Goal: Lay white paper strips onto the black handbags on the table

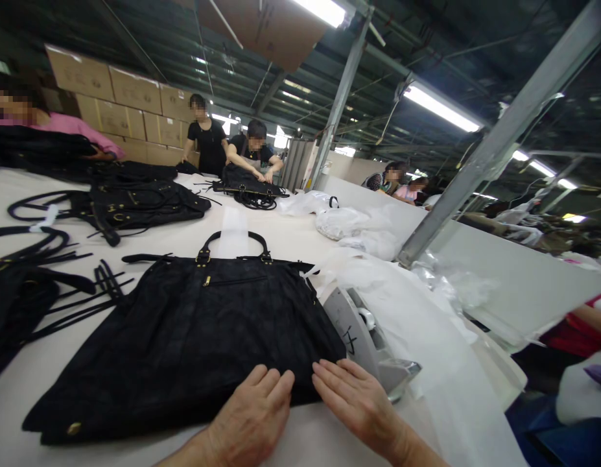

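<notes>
Left hand [254, 415], right hand [361, 405] | fingers lay together on black zip-pocket tote [183, 337], near edge | pinch couldn't be told (thumbs unclear) | light, even pressure probably suited best

From my end of the feed I count two bare hands up close: one left hand [254, 412] and one right hand [361, 402]. I count at least four black bags: the front bag [193, 344], a second bag [144, 202], a third bag [13, 305] and a fourth bag [249, 181]; the far-left heap is too merged to count. I get one bench [293, 237], one grey tape dispenser [343, 321], two slanting posts [497, 139], three people [206, 146] across from me and at least five cardboard boxes [135, 91].
</notes>
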`<state>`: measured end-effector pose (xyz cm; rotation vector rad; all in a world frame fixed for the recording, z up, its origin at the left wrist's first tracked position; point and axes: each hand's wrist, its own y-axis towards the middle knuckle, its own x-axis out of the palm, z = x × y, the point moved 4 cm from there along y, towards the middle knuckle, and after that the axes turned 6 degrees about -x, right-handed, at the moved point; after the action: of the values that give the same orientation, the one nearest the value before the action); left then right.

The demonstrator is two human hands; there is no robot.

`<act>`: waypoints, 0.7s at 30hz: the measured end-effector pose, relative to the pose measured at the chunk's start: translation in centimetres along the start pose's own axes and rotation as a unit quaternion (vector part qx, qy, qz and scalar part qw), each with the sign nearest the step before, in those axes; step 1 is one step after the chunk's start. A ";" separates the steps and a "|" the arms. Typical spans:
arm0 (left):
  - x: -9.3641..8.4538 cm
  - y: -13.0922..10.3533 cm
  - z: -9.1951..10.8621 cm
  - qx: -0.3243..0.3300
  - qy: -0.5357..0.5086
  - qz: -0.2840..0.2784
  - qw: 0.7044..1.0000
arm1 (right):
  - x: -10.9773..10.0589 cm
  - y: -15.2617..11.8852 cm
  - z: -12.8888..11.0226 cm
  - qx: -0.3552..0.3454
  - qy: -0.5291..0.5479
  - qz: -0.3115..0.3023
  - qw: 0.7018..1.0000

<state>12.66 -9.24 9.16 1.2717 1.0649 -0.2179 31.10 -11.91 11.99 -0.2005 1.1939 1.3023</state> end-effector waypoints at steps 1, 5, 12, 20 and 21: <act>-0.1 0.0 0.0 -0.006 0.001 0.006 1.000 | -0.2 0.2 0.1 -0.003 0.001 -0.002 1.000; -0.5 0.1 0.0 -0.016 0.005 0.012 1.000 | -0.9 0.2 0.4 0.010 0.008 -0.014 1.000; -0.3 0.0 0.0 -0.005 0.010 -0.043 0.999 | -1.4 0.9 1.5 0.051 0.040 -0.016 0.998; 0.1 -0.3 0.0 -0.012 -0.010 -0.046 0.999 | 0.3 -1.4 -0.1 0.073 0.066 -0.004 0.995; 0.2 -0.3 0.0 -0.011 -0.016 -0.058 0.998 | 0.4 -2.0 -0.6 0.069 0.058 -0.008 0.996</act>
<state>12.58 -9.27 8.86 1.1839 1.1121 -0.3133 32.32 -12.73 10.44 -0.1864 1.3726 1.2016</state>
